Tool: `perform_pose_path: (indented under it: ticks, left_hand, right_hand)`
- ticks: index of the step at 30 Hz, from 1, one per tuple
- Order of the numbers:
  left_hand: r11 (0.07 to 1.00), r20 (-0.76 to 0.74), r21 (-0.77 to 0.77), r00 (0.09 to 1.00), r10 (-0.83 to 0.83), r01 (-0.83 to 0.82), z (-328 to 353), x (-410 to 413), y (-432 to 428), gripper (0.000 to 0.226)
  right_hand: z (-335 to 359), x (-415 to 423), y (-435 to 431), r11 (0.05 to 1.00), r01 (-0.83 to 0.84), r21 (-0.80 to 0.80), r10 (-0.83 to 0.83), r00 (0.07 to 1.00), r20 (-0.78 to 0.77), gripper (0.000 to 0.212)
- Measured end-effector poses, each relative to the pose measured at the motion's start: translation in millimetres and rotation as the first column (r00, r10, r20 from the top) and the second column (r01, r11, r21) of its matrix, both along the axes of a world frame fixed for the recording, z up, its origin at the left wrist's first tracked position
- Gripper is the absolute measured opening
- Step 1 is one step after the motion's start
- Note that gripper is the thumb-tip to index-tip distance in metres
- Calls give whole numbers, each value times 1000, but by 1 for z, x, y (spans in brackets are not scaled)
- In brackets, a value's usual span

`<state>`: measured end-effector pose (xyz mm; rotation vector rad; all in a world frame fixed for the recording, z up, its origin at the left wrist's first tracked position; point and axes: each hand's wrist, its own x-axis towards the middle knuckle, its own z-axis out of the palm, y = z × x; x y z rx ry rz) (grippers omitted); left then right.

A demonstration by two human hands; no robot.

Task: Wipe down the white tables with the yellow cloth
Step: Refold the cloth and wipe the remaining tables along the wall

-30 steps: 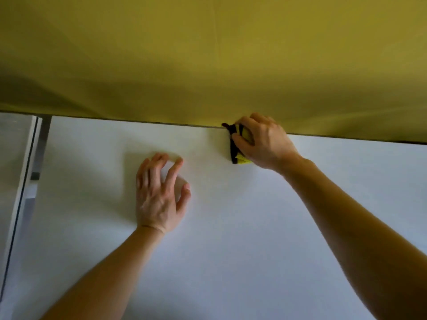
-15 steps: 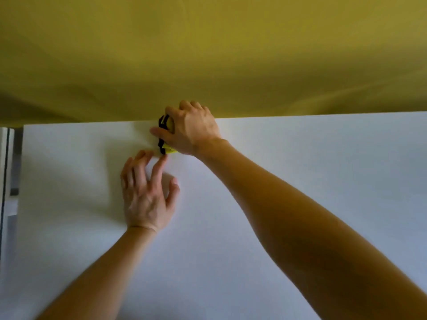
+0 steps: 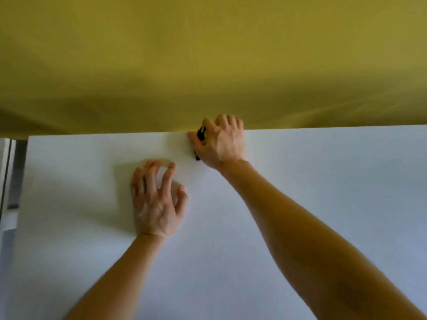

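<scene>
A person's two bare forearms reach forward over a white table [image 3: 323,181], seen from above and behind the hands. The table fills the lower half of the view, and its far edge runs straight across just above the middle. Beyond that edge, a broad sheet of mustard-yellow fabric [image 3: 208,54] fills the upper half, with soft folds and a shadow where it meets the table.

The right hand [image 3: 220,143] is at the far edge of the table, a little right of centre. Its fingers are curled round the cloth [image 3: 201,134], with the knuckles toward the fabric and the thumb stretched out to the left. The cloth is bunched inside this hand and pressed to the tabletop at the edge. Only a thin dark strip of it shows, beside the thumb and at the heel of the hand, and its yellow part cannot be made out. The right forearm comes in from the lower right corner.

The left hand [image 3: 157,202] rests on the table nearer the person, to the left of the right hand and apart from it. It holds nothing. Its fingers are spread and slightly bent with the tips on the surface, and the thumb points out to the right. Its forearm comes up from the bottom, left of centre.

At the far left the table ends at a narrow grey gap [image 3: 20,172]. Past the gap is a strip of another white surface [image 3: 4,158].
</scene>
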<state>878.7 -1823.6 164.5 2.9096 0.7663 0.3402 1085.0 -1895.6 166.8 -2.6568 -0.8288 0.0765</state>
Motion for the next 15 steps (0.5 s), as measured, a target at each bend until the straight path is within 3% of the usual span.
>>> perform_pose_path:
  ticks: [3, 6, 11, 13, 15]
  left_hand:
    - [1000, -12, 16, 1000, 5, -5, -4, 2, -3, 54]
    - [1000, 9, -3, 1000, -3, 3, -2, 4, -3, 54]
    - [1000, 0, -17, 1000, 10, -10, 2, 3, -1, 53]
    - [1000, -14, -1, 1000, 8, -8, 2, 2, -2, 53]
    - [1000, -14, 5, 1000, -17, 17, 4, 1, -3, 52]
  right_hand:
    - [9, -25, 45, 988, -152, -1, 152, 987, -51, 35]
    - [7, 6, -9, 975, -219, 50, 217, 975, 40, 27]
    - [8, 90, -179, 997, 21, -78, -11, 992, 127, 37]
    - [4, 85, -176, 968, 228, -105, -205, 959, 195, 33]
    - [-2, 60, -122, 963, 260, -66, -244, 952, 186, 26]
